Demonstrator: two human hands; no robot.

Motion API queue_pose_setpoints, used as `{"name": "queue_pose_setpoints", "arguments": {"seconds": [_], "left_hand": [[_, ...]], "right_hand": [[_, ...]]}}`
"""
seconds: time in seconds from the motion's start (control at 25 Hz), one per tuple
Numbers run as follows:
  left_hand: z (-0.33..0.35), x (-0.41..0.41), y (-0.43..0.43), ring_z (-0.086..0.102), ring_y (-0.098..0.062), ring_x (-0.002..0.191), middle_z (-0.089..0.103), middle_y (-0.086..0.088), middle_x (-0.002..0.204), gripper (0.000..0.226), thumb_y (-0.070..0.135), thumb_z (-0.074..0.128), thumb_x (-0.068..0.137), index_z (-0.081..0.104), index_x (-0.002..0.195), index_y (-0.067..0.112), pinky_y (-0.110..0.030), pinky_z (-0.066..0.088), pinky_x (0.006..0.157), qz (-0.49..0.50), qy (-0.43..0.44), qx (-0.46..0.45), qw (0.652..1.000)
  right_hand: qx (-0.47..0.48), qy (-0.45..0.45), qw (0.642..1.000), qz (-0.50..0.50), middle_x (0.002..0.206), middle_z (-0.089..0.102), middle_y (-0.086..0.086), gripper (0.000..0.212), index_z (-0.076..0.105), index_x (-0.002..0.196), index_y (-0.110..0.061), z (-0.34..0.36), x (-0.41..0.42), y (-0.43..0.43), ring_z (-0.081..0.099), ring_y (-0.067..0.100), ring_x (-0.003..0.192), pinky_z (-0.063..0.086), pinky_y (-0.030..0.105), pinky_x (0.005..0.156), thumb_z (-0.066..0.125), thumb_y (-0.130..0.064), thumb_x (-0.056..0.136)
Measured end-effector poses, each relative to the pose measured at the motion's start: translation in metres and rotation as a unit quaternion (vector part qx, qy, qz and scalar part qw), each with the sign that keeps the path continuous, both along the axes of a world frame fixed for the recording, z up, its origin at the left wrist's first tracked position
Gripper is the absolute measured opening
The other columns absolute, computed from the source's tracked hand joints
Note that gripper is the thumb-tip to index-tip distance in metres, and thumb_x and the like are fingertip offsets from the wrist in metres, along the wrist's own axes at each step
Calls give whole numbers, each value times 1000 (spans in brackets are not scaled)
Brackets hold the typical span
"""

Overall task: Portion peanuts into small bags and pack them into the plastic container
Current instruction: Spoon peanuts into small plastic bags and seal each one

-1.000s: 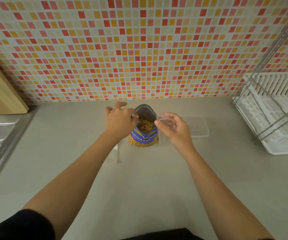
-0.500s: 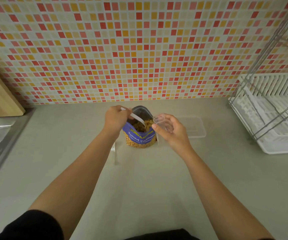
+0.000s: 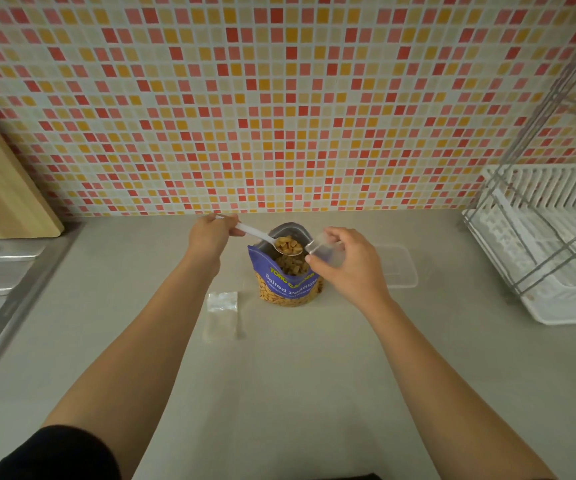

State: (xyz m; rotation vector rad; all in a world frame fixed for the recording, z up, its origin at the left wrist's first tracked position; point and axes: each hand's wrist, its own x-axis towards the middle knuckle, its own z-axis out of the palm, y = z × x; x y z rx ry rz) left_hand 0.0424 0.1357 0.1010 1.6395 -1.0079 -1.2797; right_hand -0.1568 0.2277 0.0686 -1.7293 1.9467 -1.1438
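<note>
One spoon (image 3: 257,234) gripped by left hand (image 3: 210,234), one small bag (image 3: 324,251) pinched by right hand (image 3: 354,270), one peanut pouch (image 3: 290,284)

The pale grey worktop (image 3: 297,393) carries an open blue peanut pouch (image 3: 290,289), standing upright near the middle of the back edge. Just left of it, a little nearer the front edge, lies a flat clear small bag (image 3: 222,315). A clear plastic container (image 3: 397,268) sits close on the pouch's right. A white dish rack (image 3: 556,271) takes up the right end.

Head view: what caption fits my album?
Left hand holds a spoon of peanuts by the small bag in the right hand.
</note>
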Motion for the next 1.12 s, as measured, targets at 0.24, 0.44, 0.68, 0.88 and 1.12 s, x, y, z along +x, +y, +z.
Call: {"name": "queue_pose_setpoints", "arguments": {"seconds": [0.24,0.44,0.68,0.88,1.12], "left_hand": [[31,5,-4,49,-17,119,68,6,68,8,24,53,90,61,92,21,-50,27,101,-10,34,-3,999],[64,-14,2,56,-3,78,66,0,72,19,22,54,90,66,92,7,-28,39,89,-98,-69,-138,983],[107,-27,20,55,-19,59,69,-7,75,21,26,53,92,65,87,9,-24,47,54,-169,-278,-357,876],[82,-6,8,53,-11,59,67,-3,70,21,22,52,89,66,87,6,-24,43,57,-80,-208,-271,936],[-9,-30,24,45,-24,122,67,-5,102,25,36,48,91,68,96,20,-50,37,97,-186,-449,-216,847]], "right_hand": [[15,47,999,4,111,63,0,55,57,118,-16,1,6,-7,56,17,102,45,29,84,74,-38,71],[-19,-68,998,2,100,65,-5,47,61,109,-18,6,20,-11,59,12,94,45,24,81,78,-36,69],[-19,-207,978,-11,102,65,-10,44,61,112,-22,12,30,-14,58,1,88,45,9,70,76,-32,72],[-23,-240,970,-27,102,63,-10,47,59,114,-22,3,26,-8,57,-4,86,43,5,69,78,-29,71],[-5,-277,960,-29,96,62,-17,42,58,109,-24,-10,20,2,59,0,89,49,15,77,77,-29,72]]}}
